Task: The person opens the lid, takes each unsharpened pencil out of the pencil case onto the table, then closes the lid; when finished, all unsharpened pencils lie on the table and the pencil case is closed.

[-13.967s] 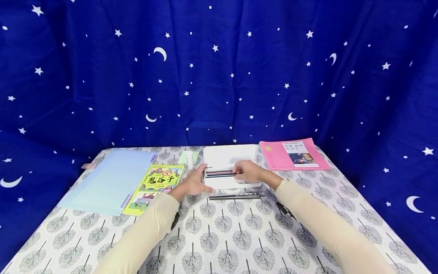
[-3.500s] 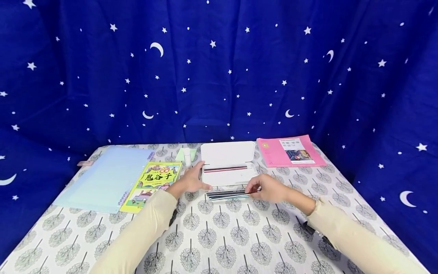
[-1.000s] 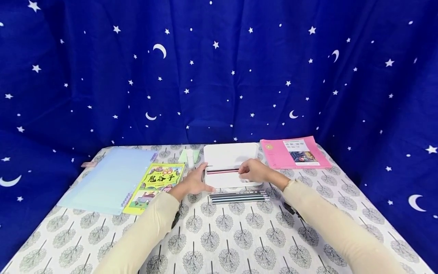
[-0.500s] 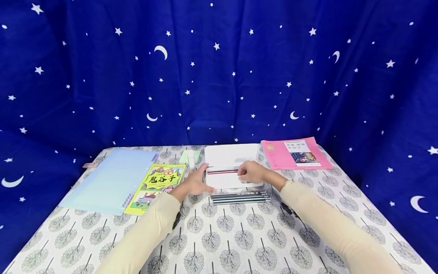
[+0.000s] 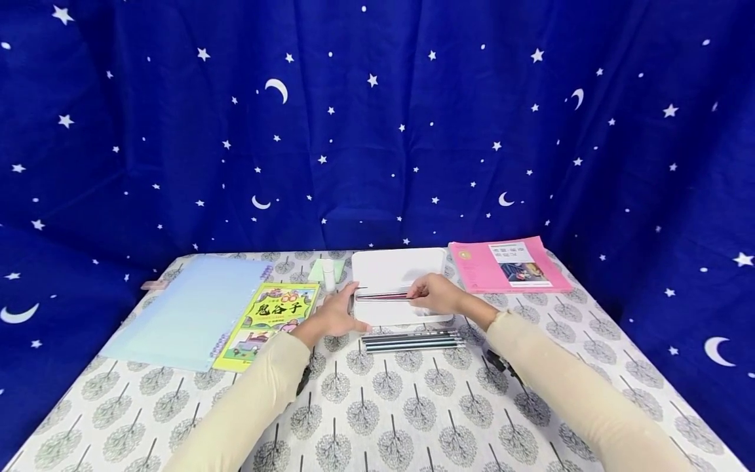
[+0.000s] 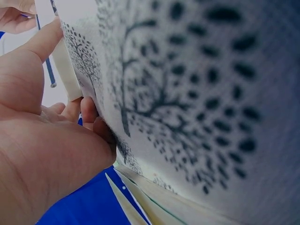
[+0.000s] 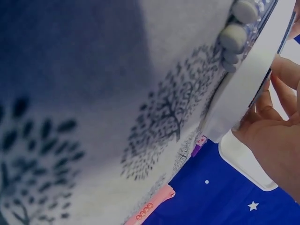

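Note:
A white pencil case [image 5: 395, 314] lies with its lid [image 5: 398, 267] tipped back. My left hand [image 5: 336, 316] spans the left end of it, thumb at the front corner and fingers at the back. Inside the tray, my right hand [image 5: 435, 295] pinches a slim dark pencil [image 5: 377, 294] near its right end, beside a reddish one. Several dark pencils [image 5: 413, 341] lie side by side on the cloth in front of the case; their white eraser ends [image 7: 234, 37] show in the right wrist view. The right fingertips are partly hidden by the case wall there.
Left of the case are a white glue-stick-like tube [image 5: 328, 275], a pale green sheet [image 5: 339, 269], a yellow book [image 5: 274, 318] and a light blue folder [image 5: 189, 308]. A pink book [image 5: 472, 269] lies at the back right. Behind the table hangs a blue starry curtain [image 5: 377, 131].
Since 14 s ago, more pencils have come out of the case onto the cloth row. Over the last half second the dark pencil under my right fingers has tilted slightly; my left hand stays put.

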